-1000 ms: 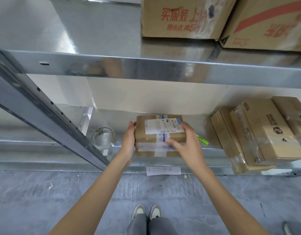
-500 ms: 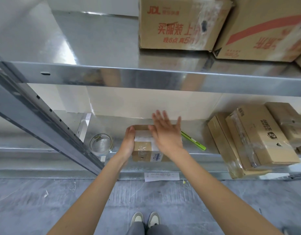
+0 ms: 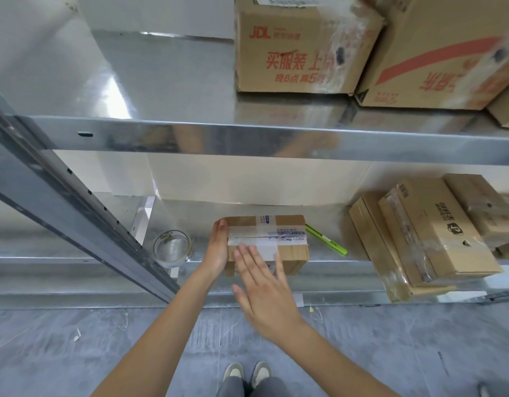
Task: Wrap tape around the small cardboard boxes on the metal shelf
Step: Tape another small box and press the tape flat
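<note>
Head view: I am looking down past both my arms at the lower level of the metal shelf (image 3: 319, 272), standing just in front of it.
Shelf load: larger cardboard boxes (image 3: 436, 230) are lying stacked and tilted well to my right; two big printed cartons (image 3: 302, 50) are sitting on the level above.
Small box (image 3: 271, 239): it is sitting at the front edge of the lower level, straight ahead of me, its long axis running left to right, with tape bands already crossing its top.
Left hand (image 3: 217, 250): it is cupping the box's left end, fingers lying along that side, steadying it.
Right hand (image 3: 264, 290): it is hovering flat with fingers spread and holding nothing, fingertips over the near top edge; I cannot tell whether they are touching.
Nearer hand: my left is already on the box; my right is free.
Tape roll (image 3: 173, 247): it is standing just left of my left hand, apart from the box.
Green knife (image 3: 327, 239): it is lying just beside the box's right end.
Hidden: my right hand is covering part of the box's front face; the far side and underside are out of sight, so I am judging the wrap unfinished only loosely.
</note>
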Demonstrator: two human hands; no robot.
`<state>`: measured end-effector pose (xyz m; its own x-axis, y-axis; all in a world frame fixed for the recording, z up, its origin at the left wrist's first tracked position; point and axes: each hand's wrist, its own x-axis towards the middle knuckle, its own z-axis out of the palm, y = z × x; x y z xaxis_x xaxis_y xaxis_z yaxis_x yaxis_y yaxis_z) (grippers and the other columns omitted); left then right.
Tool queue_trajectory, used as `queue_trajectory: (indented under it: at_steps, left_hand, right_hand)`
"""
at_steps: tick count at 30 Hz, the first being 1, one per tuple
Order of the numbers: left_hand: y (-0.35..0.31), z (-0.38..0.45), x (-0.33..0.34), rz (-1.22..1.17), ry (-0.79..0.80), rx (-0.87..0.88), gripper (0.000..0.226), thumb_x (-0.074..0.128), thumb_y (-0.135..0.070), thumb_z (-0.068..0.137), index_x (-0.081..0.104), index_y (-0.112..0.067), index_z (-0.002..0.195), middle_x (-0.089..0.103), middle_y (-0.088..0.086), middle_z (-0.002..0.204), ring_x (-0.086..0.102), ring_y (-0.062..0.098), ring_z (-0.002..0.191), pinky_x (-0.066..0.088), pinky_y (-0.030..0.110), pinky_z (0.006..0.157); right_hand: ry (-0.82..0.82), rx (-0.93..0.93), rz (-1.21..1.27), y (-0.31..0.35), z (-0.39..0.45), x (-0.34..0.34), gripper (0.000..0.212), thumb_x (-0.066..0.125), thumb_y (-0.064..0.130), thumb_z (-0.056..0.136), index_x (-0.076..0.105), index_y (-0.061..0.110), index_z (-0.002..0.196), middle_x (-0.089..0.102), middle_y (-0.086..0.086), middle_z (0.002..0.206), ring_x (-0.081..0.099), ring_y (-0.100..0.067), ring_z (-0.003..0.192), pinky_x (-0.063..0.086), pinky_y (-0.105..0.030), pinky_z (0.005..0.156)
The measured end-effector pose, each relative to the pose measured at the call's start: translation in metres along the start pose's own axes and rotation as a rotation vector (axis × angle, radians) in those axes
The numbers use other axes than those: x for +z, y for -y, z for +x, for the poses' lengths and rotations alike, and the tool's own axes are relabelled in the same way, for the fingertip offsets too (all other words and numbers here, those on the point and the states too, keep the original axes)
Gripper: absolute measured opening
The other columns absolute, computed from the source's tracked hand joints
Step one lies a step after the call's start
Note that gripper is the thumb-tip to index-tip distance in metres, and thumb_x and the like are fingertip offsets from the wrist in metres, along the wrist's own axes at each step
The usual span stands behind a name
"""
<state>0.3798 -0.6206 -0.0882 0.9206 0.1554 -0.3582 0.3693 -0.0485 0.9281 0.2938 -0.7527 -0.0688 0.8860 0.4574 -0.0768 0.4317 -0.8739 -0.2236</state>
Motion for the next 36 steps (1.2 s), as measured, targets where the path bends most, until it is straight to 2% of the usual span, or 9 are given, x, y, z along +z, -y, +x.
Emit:
queue_trajectory:
  at_steps: [3,6,9,12,17,20,22,30,36]
  left_hand:
    - [-0.003,0.001,-0.001,0.007,-0.016,-0.006,0.045,0.021,-0.035,0.108,0.041,-0.010,0.140,0.046,-0.002,0.135,0.041,0.014,0.130,0.027,0.021,0.100]
    - [0.000,-0.002,-0.002,0.024,0.020,-0.039,0.052,0.019,-0.039,0.107,0.033,-0.012,0.149,0.038,0.004,0.152,0.033,0.019,0.141,0.022,0.024,0.109]
    - [0.010,-0.012,-0.003,-0.017,0.064,-0.122,0.060,0.019,-0.053,0.103,0.026,-0.021,0.153,0.030,-0.002,0.157,0.025,0.017,0.146,0.017,0.031,0.115]
    - [0.025,-0.030,-0.002,-0.039,0.040,-0.115,0.065,0.020,-0.061,0.099,0.027,-0.024,0.153,0.031,-0.005,0.155,0.025,0.016,0.146,0.015,0.036,0.120]
    - [0.037,-0.065,0.006,-0.166,-0.074,-0.134,0.044,0.030,-0.047,0.100,0.064,-0.022,0.114,0.067,0.008,0.118,0.059,0.027,0.117,0.044,0.049,0.105]
    - [0.028,-0.078,0.015,-0.284,-0.094,-0.204,0.047,0.029,-0.040,0.098,0.070,-0.019,0.100,0.075,0.009,0.099,0.068,0.029,0.097,0.056,0.042,0.083]
    - [0.019,-0.088,0.022,-0.317,-0.113,-0.209,0.050,0.028,-0.041,0.101,0.071,-0.016,0.105,0.074,0.012,0.105,0.067,0.030,0.100,0.054,0.045,0.090]
    - [0.012,-0.152,0.054,-0.286,-0.219,-0.099,0.050,0.027,-0.049,0.103,0.065,-0.018,0.114,0.068,0.010,0.115,0.062,0.027,0.110,0.046,0.050,0.103]
    - [-0.003,-0.211,0.066,-0.339,-0.263,0.001,0.042,0.025,-0.046,0.104,0.065,-0.033,0.103,0.069,0.000,0.110,0.063,0.014,0.101,0.051,0.033,0.086]
  right_hand:
    - [-0.114,0.073,0.173,-0.007,0.015,-0.015,0.063,0.010,0.054,0.099,0.015,0.025,0.155,0.016,0.009,0.161,-0.003,-0.003,0.148,-0.008,-0.047,0.119]
    - [-0.450,0.479,0.393,-0.043,0.027,-0.030,0.058,0.024,0.049,0.100,0.034,0.017,0.148,0.037,-0.001,0.152,0.027,-0.020,0.142,0.016,-0.045,0.118]
    - [-0.336,0.850,0.775,-0.076,0.031,-0.028,0.059,0.028,0.050,0.101,0.042,0.012,0.143,0.039,-0.013,0.148,0.030,-0.029,0.137,0.024,-0.041,0.110]
    - [-0.322,0.843,0.956,-0.070,0.021,-0.006,0.057,0.026,0.047,0.103,0.060,0.008,0.125,0.060,-0.017,0.125,0.049,-0.032,0.121,0.034,-0.034,0.095]
    - [-0.423,0.872,1.171,-0.057,-0.019,0.018,0.042,0.037,0.055,0.098,0.070,0.030,0.091,0.071,0.019,0.087,0.063,-0.005,0.094,0.043,-0.018,0.075]
    - [-0.410,0.926,1.265,-0.058,-0.033,0.024,0.040,0.040,0.049,0.096,0.071,0.025,0.092,0.073,0.006,0.090,0.065,-0.016,0.095,0.047,-0.031,0.077]
    - [-0.421,0.921,1.293,-0.056,-0.044,0.023,0.038,0.040,0.050,0.097,0.070,0.027,0.095,0.072,0.007,0.094,0.064,-0.015,0.096,0.046,-0.030,0.077]
    - [-0.494,0.664,1.340,-0.053,-0.107,-0.012,0.023,0.038,0.060,0.096,0.061,0.060,0.090,0.060,0.046,0.089,0.052,0.028,0.086,0.040,-0.002,0.069]
    - [-0.544,0.540,1.403,-0.049,-0.148,-0.041,0.017,0.041,0.052,0.098,0.057,0.048,0.098,0.059,0.047,0.085,0.052,0.029,0.081,0.037,0.005,0.060]
